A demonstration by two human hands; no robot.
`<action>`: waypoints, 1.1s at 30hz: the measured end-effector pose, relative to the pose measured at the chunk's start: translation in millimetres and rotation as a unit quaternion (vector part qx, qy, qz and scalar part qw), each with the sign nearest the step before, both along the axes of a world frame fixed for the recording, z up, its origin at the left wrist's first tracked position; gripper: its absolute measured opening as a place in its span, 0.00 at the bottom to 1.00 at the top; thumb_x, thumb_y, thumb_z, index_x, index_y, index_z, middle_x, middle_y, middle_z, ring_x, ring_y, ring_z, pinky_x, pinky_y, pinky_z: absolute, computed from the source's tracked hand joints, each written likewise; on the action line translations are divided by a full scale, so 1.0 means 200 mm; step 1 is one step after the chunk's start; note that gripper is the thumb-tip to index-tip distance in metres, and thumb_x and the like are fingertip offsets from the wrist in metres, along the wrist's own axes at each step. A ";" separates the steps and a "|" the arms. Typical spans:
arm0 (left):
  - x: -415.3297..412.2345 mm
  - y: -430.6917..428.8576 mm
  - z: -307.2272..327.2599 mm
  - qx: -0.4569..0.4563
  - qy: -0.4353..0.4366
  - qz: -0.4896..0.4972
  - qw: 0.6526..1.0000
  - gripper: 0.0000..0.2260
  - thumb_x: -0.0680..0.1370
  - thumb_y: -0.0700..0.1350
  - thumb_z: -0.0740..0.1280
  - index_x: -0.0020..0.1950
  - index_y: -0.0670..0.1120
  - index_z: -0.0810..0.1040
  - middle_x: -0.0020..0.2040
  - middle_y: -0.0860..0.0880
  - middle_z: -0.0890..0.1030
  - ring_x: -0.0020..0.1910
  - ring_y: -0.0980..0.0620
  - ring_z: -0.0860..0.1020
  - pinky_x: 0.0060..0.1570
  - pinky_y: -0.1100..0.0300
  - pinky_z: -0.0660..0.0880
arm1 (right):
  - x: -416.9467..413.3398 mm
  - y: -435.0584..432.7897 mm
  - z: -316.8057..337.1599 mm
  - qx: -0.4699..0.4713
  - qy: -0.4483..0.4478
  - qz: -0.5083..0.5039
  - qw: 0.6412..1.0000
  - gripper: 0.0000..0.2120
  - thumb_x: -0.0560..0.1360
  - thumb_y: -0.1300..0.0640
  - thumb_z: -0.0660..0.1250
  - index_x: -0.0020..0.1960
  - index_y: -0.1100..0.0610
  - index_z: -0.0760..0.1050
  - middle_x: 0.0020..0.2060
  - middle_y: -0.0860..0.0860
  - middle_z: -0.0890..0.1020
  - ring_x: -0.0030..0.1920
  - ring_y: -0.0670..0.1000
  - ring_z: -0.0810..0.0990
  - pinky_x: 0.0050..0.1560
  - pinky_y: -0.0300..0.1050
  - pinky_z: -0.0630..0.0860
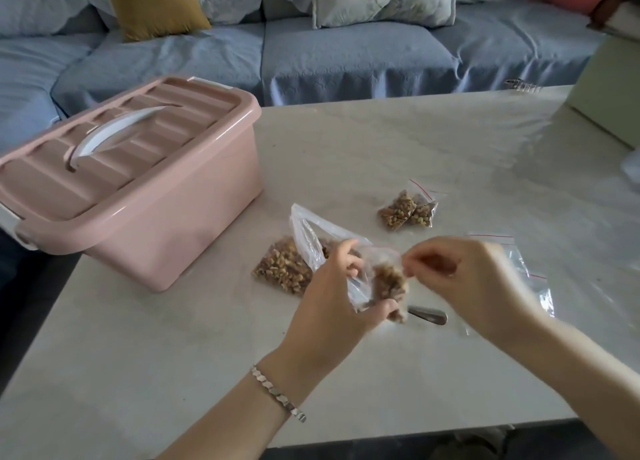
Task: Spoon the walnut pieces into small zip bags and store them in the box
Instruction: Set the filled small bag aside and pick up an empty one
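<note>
Above the table's middle, both hands hold a small zip bag (386, 281) with walnut pieces in it. My left hand (341, 293) grips its left side and bottom; my right hand (474, 279) pinches its top right edge. Behind it lies the large clear bag of walnuts (284, 269), its mouth standing open. Two filled small bags (407, 211) lie further back. A metal spoon (427, 315) rests on the table under the held bag. The pink box (145, 196) stands at the left with its lid shut.
Empty zip bags (526, 269) lie under my right forearm. A pale green box (606, 103) stands at the table's right edge. A blue sofa (346, 54) with cushions runs behind the white table (173, 355).
</note>
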State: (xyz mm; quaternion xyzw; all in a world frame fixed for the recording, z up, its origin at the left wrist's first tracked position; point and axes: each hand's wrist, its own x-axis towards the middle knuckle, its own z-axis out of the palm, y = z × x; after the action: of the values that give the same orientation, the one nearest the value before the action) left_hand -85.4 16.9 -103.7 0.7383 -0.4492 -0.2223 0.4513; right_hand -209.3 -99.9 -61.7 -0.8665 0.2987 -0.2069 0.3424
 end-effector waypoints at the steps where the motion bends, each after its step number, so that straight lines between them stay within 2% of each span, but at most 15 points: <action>1: 0.01 0.01 -0.01 0.007 -0.004 0.001 1.000 0.31 0.68 0.51 0.74 0.58 0.65 0.56 0.54 0.62 0.71 0.55 0.65 0.70 0.52 0.76 0.64 | -0.01 -0.06 0.01 -0.018 -0.004 -0.008 1.000 0.04 0.70 0.61 0.71 0.37 0.54 0.81 0.32 0.50 0.83 0.35 0.50 0.79 0.40 0.41 0.73; 3: 0.02 0.04 -0.02 0.027 -0.016 0.001 0.999 0.26 0.71 0.51 0.71 0.58 0.65 0.58 0.56 0.62 0.70 0.56 0.65 0.69 0.52 0.77 0.64 | -0.02 -0.19 0.03 -0.040 -0.016 -0.028 0.999 0.04 0.71 0.61 0.71 0.38 0.55 0.81 0.32 0.52 0.83 0.34 0.52 0.80 0.40 0.41 0.74; 6: 0.06 0.08 -0.06 0.042 -0.030 0.005 0.999 0.16 0.74 0.49 0.69 0.58 0.58 0.68 0.55 0.59 0.73 0.55 0.65 0.70 0.51 0.79 0.62 | 0.00 -0.42 0.01 -0.030 -0.038 -0.063 0.997 0.06 0.72 0.63 0.70 0.39 0.54 0.79 0.31 0.53 0.82 0.32 0.39 0.79 0.40 0.27 0.71; 10: 0.10 0.10 -0.07 0.056 -0.039 0.004 0.998 0.14 0.75 0.45 0.68 0.60 0.52 0.72 0.53 0.57 0.75 0.51 0.65 0.73 0.46 0.79 0.64 | 0.08 -0.68 -0.14 0.008 0.000 -0.063 0.998 0.15 0.72 0.66 0.69 0.37 0.47 0.73 0.32 0.50 0.81 0.31 0.41 0.80 0.43 0.35 0.76; 13: 0.12 0.12 -0.08 0.063 -0.039 0.012 0.997 0.12 0.75 0.44 0.67 0.57 0.51 0.74 0.50 0.58 0.77 0.49 0.65 0.73 0.44 0.78 0.65 | 0.11 -0.76 -0.26 0.008 0.062 -0.084 0.995 0.15 0.71 0.69 0.66 0.36 0.50 0.72 0.35 0.57 0.82 0.35 0.51 0.80 0.47 0.46 0.75; 16: 0.14 0.14 -0.10 0.072 -0.041 0.016 0.996 0.08 0.74 0.45 0.68 0.52 0.53 0.75 0.48 0.59 0.78 0.48 0.66 0.74 0.45 0.76 0.68 | 0.14 -0.79 -0.33 -0.012 0.085 -0.124 0.989 0.11 0.71 0.70 0.63 0.40 0.56 0.76 0.36 0.55 0.81 0.40 0.55 0.78 0.47 0.47 0.74; 19: 0.15 0.15 -0.12 0.089 -0.040 0.012 0.995 0.06 0.74 0.45 0.69 0.47 0.54 0.75 0.45 0.58 0.80 0.47 0.64 0.76 0.47 0.72 0.71 | 0.13 -0.78 -0.34 -0.019 0.082 -0.146 0.986 0.09 0.72 0.68 0.62 0.45 0.60 0.79 0.43 0.57 0.82 0.44 0.57 0.79 0.47 0.46 0.73; 23: 0.15 0.13 -0.14 0.087 -0.055 0.007 0.995 0.08 0.73 0.41 0.69 0.44 0.53 0.76 0.42 0.58 0.81 0.46 0.66 0.76 0.44 0.76 0.69 | -0.01 -0.72 -0.35 -0.049 0.065 -0.142 0.987 0.08 0.72 0.68 0.62 0.48 0.62 0.79 0.45 0.54 0.76 0.44 0.53 0.75 0.51 0.43 0.71; 26: 0.13 0.12 -0.16 0.093 -0.045 0.008 0.995 0.08 0.73 0.40 0.69 0.43 0.53 0.76 0.41 0.57 0.81 0.45 0.65 0.77 0.44 0.75 0.70 | -0.17 -0.68 -0.39 -0.051 0.181 -0.077 0.979 0.09 0.72 0.62 0.67 0.52 0.60 0.78 0.49 0.55 0.77 0.50 0.54 0.76 0.51 0.39 0.67; 29: 0.11 0.10 -0.16 0.102 -0.038 0.004 0.994 0.08 0.73 0.41 0.69 0.43 0.54 0.75 0.41 0.56 0.81 0.44 0.64 0.77 0.47 0.69 0.72 | -0.28 -0.67 -0.45 -0.044 0.318 -0.012 0.947 0.17 0.70 0.53 0.71 0.58 0.55 0.75 0.55 0.52 0.76 0.59 0.53 0.71 0.59 0.44 0.67; 31: 0.09 0.10 -0.16 0.102 -0.040 0.004 0.994 0.07 0.74 0.41 0.69 0.43 0.53 0.75 0.41 0.56 0.81 0.44 0.64 0.77 0.47 0.67 0.73 | -0.30 -0.67 -0.47 -0.030 0.333 -0.003 0.942 0.20 0.69 0.52 0.73 0.58 0.53 0.75 0.54 0.51 0.75 0.60 0.52 0.69 0.61 0.48 0.67; 33: 0.09 0.10 -0.15 0.101 -0.042 0.004 0.994 0.06 0.74 0.42 0.69 0.43 0.53 0.76 0.41 0.56 0.81 0.44 0.65 0.77 0.46 0.70 0.72 | -0.29 -0.67 -0.48 -0.017 0.326 -0.005 0.945 0.20 0.68 0.53 0.73 0.58 0.54 0.74 0.49 0.49 0.74 0.57 0.51 0.68 0.58 0.46 0.68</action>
State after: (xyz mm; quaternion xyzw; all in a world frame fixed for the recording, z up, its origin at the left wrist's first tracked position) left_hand -68.3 36.0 -132.8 0.7907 -0.4401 -0.2336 0.3558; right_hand -266.7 -233.2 -157.8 -0.8906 0.3949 0.0806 0.2106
